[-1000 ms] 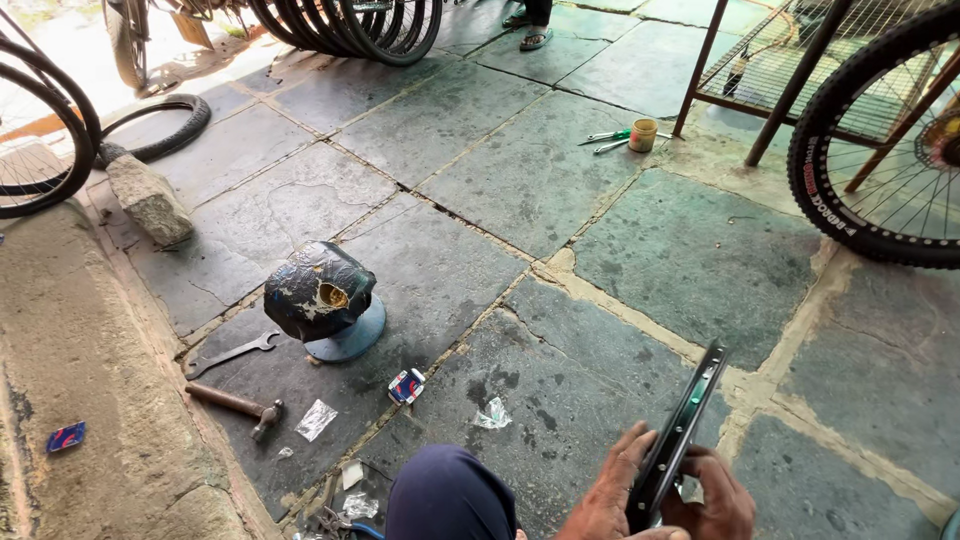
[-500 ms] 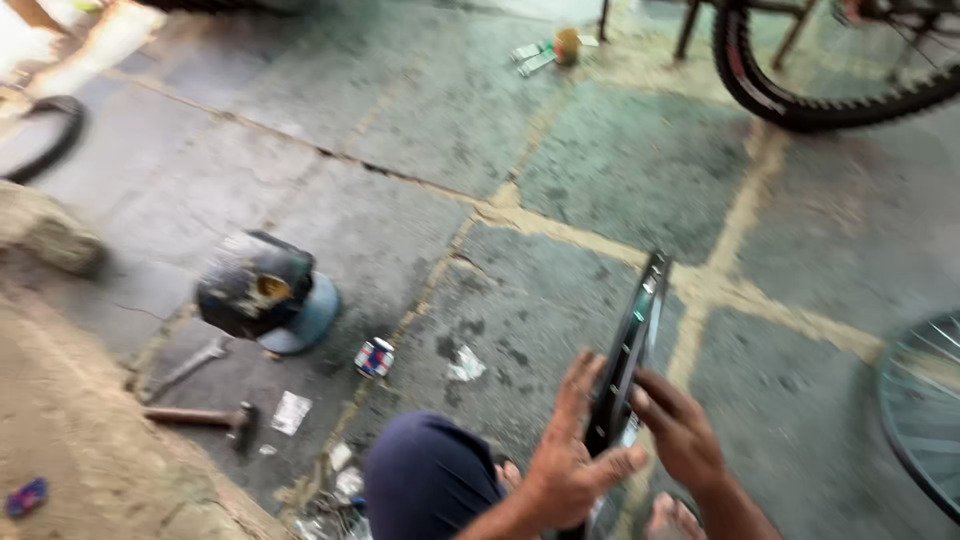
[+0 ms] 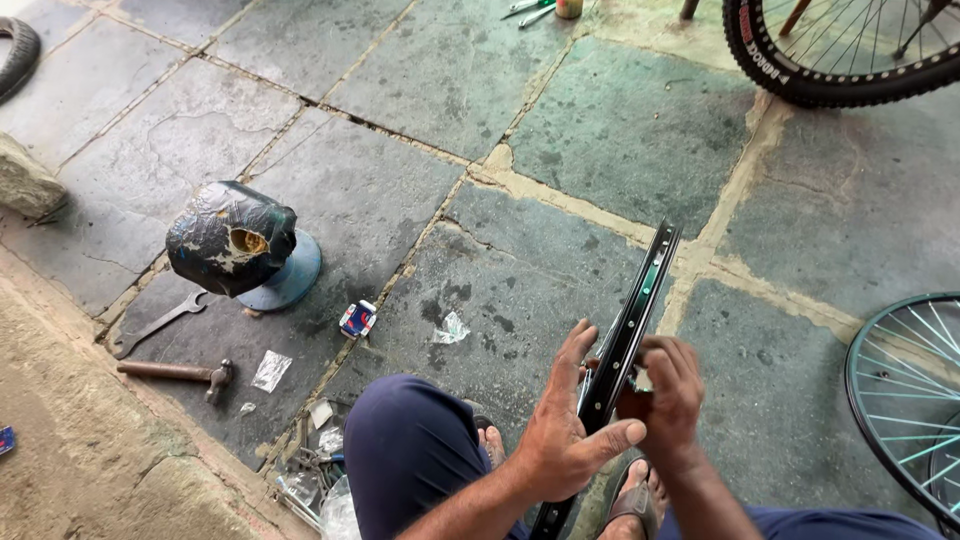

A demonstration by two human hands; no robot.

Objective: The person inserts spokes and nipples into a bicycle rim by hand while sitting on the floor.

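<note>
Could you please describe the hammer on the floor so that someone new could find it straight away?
Start at the dark wrapped lump on its round blue base, left on the stone floor. Just below it lie two tools: a grey spanner, then the hammer nearer the person. The hammer alone has a brown wooden handle.

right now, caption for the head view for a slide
Both hands, left hand and right hand, grip a bare black wheel rim over stone paving.

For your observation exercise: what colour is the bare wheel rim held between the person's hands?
Black, with small spoke holes along it; the rim shows best in the head view.
</note>
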